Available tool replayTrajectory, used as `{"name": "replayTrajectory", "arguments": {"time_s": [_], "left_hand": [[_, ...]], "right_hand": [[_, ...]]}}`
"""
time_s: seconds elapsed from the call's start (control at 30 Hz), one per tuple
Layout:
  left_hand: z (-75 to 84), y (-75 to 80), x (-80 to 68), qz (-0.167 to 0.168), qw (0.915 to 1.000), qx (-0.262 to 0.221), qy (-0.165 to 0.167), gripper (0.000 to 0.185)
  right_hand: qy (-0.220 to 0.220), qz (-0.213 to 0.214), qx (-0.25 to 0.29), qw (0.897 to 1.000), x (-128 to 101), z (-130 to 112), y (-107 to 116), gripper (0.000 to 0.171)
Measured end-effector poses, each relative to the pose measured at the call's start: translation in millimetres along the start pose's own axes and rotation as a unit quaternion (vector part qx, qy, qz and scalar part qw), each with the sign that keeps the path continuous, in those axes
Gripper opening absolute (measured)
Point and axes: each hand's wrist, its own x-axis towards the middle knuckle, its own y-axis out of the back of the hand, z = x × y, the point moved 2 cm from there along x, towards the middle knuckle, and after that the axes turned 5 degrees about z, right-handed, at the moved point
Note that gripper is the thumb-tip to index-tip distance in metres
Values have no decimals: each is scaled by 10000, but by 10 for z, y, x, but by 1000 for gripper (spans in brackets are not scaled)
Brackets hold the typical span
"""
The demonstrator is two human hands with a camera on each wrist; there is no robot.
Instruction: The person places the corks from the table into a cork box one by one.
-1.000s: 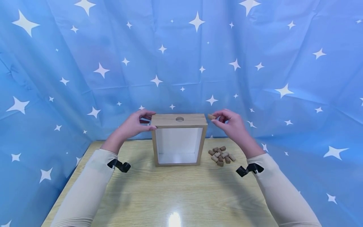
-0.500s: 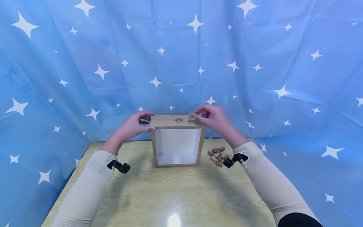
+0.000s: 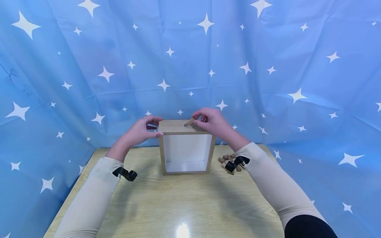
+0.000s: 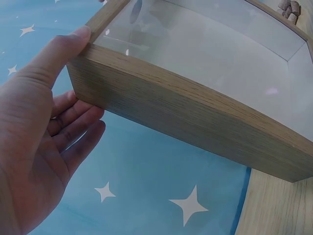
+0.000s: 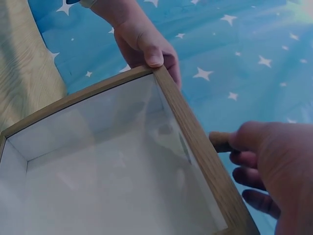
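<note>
Atop one box [image 3: 186,148]: two hands, one cork [image 3: 189,123].

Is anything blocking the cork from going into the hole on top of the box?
Nothing visible does. The right hand pinches the cork right at the hole in the top of the wooden box, while the left hand holds the box's left upper corner, away from the hole.
</note>
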Motion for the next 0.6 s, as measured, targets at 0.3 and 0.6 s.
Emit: {"name": "replayTrajectory", "arguments": {"time_s": [0.3, 0.6], "left_hand": [[5, 10, -6, -35, 10000, -20, -19, 78], [24, 17, -19, -38, 10000, -8, 45, 81]], "right_hand": [[-26, -422, -19, 9991, 76, -29, -70, 20], [0, -571, -120, 9983, 110, -19, -112, 21]]}}
